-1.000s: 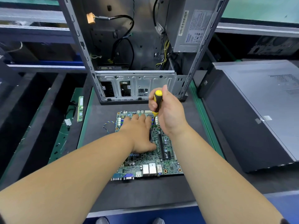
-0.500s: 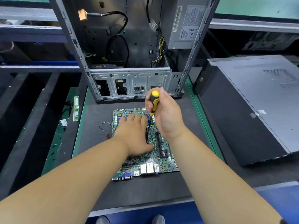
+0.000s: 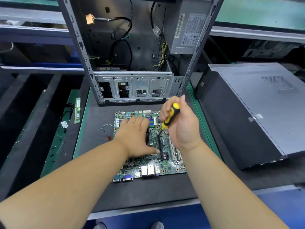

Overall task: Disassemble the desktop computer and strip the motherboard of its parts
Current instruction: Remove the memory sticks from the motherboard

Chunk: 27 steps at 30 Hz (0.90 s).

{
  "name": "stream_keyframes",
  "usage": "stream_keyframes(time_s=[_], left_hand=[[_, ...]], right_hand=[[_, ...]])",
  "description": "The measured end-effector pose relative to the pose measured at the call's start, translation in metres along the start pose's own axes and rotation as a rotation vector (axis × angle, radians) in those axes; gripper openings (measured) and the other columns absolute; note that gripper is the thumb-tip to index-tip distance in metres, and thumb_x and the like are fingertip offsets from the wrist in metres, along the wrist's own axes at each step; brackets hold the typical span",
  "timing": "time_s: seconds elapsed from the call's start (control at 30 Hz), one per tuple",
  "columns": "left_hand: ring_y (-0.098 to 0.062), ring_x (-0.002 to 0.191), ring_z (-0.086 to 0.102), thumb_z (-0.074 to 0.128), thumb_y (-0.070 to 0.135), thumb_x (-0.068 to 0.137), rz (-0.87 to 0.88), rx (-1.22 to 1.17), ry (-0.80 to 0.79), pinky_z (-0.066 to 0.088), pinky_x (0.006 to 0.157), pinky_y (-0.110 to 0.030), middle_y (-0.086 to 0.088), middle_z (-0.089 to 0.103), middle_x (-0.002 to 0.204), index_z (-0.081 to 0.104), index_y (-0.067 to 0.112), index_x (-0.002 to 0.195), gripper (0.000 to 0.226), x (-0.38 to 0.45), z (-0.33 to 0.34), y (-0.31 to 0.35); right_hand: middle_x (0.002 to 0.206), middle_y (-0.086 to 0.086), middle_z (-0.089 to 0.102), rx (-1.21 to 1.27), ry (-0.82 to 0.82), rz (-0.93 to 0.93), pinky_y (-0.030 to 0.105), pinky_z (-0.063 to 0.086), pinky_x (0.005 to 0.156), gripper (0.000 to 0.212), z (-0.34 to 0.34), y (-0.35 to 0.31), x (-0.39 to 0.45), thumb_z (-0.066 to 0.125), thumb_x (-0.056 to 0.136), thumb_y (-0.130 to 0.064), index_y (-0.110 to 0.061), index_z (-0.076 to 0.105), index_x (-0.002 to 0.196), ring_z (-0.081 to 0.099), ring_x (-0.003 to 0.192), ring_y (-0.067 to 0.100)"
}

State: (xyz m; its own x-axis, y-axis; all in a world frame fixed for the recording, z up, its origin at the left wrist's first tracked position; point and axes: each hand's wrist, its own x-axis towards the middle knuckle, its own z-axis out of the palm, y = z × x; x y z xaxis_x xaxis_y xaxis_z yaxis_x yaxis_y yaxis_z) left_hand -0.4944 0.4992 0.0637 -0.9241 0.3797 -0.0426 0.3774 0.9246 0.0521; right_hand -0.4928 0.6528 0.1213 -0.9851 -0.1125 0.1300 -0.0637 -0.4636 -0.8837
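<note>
A green motherboard lies flat on the dark mat in front of me. My left hand rests palm down on a black part at the board's middle, fingers straight, hiding most of it. My right hand grips a yellow and black screwdriver, tilted, with its tip down on the board just right of my left hand. Behind the board stands the open computer case, its power supply and loose cables still inside.
A closed grey computer case lies on its side at the right. A RAM stick and small parts lie on the green strip at left. A small wired connector lies left of the board. Dark troughs run along the far left.
The screwdriver handle has tipped over to the right, and my right hand has shifted slightly right with it. My left hand stays on the board's middle.
</note>
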Motion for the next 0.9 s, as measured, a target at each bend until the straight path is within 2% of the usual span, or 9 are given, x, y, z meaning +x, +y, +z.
stream_keyframes(time_s=[0.13, 0.37, 0.5, 0.67, 0.8, 0.9], left_hand=[[-0.020, 0.111, 0.040, 0.032, 0.097, 0.045, 0.008, -0.016, -0.006, 0.032, 0.097, -0.042, 0.005, 0.043, 0.116, 0.037, 0.026, 0.116, 0.100, 0.001, 0.000, 0.000], [-0.020, 0.110, 0.042, 0.033, 0.096, 0.045, 0.008, -0.019, 0.010, 0.032, 0.096, -0.041, 0.006, 0.045, 0.112, 0.040, 0.026, 0.115, 0.100, 0.001, 0.001, -0.001], [-0.019, 0.107, 0.041, 0.033, 0.097, 0.046, 0.019, -0.021, 0.008, 0.032, 0.095, -0.041, 0.006, 0.046, 0.109, 0.043, 0.025, 0.115, 0.100, 0.000, -0.001, 0.000], [-0.019, 0.112, 0.040, 0.035, 0.095, 0.048, 0.021, -0.028, -0.016, 0.031, 0.098, -0.041, 0.007, 0.047, 0.117, 0.043, 0.028, 0.120, 0.099, -0.001, -0.004, 0.000], [-0.021, 0.110, 0.040, 0.040, 0.089, 0.054, 0.007, 0.009, -0.026, 0.031, 0.096, -0.043, 0.003, 0.045, 0.117, 0.039, 0.025, 0.126, 0.097, 0.000, -0.002, 0.002], [-0.022, 0.111, 0.039, 0.041, 0.085, 0.054, -0.001, 0.008, -0.015, 0.030, 0.096, -0.042, 0.003, 0.045, 0.116, 0.039, 0.025, 0.122, 0.090, 0.001, -0.003, 0.002]], right_hand=[[0.061, -0.001, 0.044, -0.030, -0.016, 0.036, 0.027, 0.033, 0.059, 0.047, 0.007, 0.004, -0.012, 0.032, 0.101, -0.040, -0.014, 0.053, 0.067, 0.038, 0.057, 0.014], [0.063, -0.003, 0.046, -0.144, -0.041, -0.011, 0.023, 0.036, 0.060, 0.034, 0.010, 0.006, -0.011, 0.040, 0.098, -0.024, -0.018, 0.053, 0.068, 0.041, 0.059, 0.013], [0.060, -0.001, 0.041, -0.261, -0.100, -0.004, 0.026, 0.031, 0.056, 0.028, 0.011, 0.004, -0.012, 0.039, 0.095, -0.023, -0.016, 0.049, 0.070, 0.036, 0.057, 0.015], [0.056, 0.003, 0.036, -0.303, -0.196, 0.082, 0.028, 0.022, 0.052, 0.016, 0.016, -0.003, -0.010, 0.038, 0.089, -0.018, -0.012, 0.044, 0.075, 0.030, 0.054, 0.015], [0.073, 0.010, 0.048, -0.376, -0.156, 0.122, 0.025, 0.038, 0.061, 0.017, 0.018, -0.006, -0.008, 0.050, 0.092, -0.024, -0.012, 0.049, 0.080, 0.043, 0.070, 0.023], [0.078, 0.004, 0.056, -0.357, -0.068, 0.114, 0.026, 0.043, 0.065, 0.021, 0.018, -0.003, -0.008, 0.055, 0.092, -0.030, -0.011, 0.058, 0.084, 0.051, 0.075, 0.023]])
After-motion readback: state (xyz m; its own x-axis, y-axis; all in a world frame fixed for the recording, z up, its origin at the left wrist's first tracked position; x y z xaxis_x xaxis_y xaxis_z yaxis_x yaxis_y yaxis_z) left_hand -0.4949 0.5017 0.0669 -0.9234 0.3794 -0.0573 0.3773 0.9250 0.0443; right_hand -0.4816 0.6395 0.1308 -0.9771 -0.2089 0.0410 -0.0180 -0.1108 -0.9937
